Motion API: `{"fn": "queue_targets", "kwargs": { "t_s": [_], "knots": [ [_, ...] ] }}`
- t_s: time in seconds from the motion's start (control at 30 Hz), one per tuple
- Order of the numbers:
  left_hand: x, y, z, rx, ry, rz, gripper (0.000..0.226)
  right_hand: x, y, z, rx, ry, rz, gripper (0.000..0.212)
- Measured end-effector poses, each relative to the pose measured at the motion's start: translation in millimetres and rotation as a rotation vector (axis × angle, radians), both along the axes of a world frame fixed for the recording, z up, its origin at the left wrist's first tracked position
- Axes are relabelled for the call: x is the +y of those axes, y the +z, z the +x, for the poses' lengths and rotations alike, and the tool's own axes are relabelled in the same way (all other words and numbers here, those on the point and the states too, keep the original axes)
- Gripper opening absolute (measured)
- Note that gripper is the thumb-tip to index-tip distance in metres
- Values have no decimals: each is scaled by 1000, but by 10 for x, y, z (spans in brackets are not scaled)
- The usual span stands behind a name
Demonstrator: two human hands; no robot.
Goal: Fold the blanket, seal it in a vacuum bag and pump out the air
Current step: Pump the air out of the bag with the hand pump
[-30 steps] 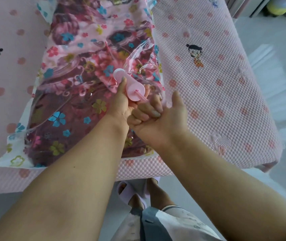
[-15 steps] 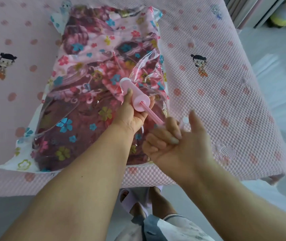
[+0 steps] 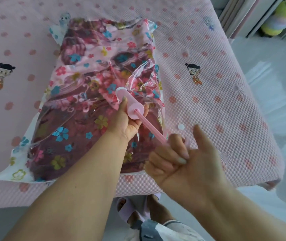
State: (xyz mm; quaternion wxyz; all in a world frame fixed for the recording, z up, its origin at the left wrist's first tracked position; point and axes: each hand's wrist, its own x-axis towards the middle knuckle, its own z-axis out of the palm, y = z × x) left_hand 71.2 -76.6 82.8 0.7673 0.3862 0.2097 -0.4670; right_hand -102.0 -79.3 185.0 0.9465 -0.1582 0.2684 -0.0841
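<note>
My left hand [image 3: 128, 119] wraps the pink pump [image 3: 130, 105] barrel, its far end pressed on the vacuum bag [image 3: 90, 94] lying on the bed [image 3: 208, 87]; my right hand [image 3: 177, 160] curls shut around the pump's rod [image 3: 151, 126], drawn out toward me. The film looks slick and crinkly, the folded blanket [image 3: 79, 126] inside soft and light (better gripped by the bag's edges). I can read no writing or brand

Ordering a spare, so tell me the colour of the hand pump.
Light pink, barrel and plunger rod alike: the hand pump. Head view shows it.
</note>
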Motion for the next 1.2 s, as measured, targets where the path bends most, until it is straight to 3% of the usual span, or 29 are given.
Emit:
{"fn": "queue_targets", "kwargs": {
  "t_s": [0.07,0.2,0.27,0.33,0.47,0.6,0.7,0.77,0.83,0.9,0.97,1.1,1.17,1.2],
  "knots": [
    [2,17,-16,18,18,-5,55,-60,-12,84,29,-71,2,69],
    [-50,40,-68,-176,-176,371,37,-248,-83,763,282,-165,55,69],
    [-102,118,-135,-112,-59,233,33,-338,-105,827,333,-115,-36,68],
    [-136,131,-130,-29,45,52,35,-283,-57,553,201,-40,17,68],
    [-50,40,16,1,68,16,59,-155,35,21,43,-23,47,68],
    [-111,51,-78,19,-13,80,62,-263,-27,537,201,-111,87,67],
    [-126,53,-119,0,55,140,68,-348,-46,871,317,-119,23,66],
    [-123,42,-80,-28,-3,109,48,-299,-22,668,250,-70,-10,66],
    [-79,57,-33,-32,-44,71,54,-204,-6,308,130,-10,77,66],
    [-51,26,14,-6,71,44,58,-114,45,55,28,14,37,65],
    [-71,34,1,-22,40,39,58,-153,26,138,52,-47,31,64],
    [-25,72,-8,-5,-177,96,72,-286,-68,832,280,-148,58,67],
    [-11,56,18,-100,-184,174,58,-347,-98,919,344,-104,-29,64],
    [-15,86,30,-173,-175,252,51,-322,-92,823,286,-72,-52,61]
  ]
}}
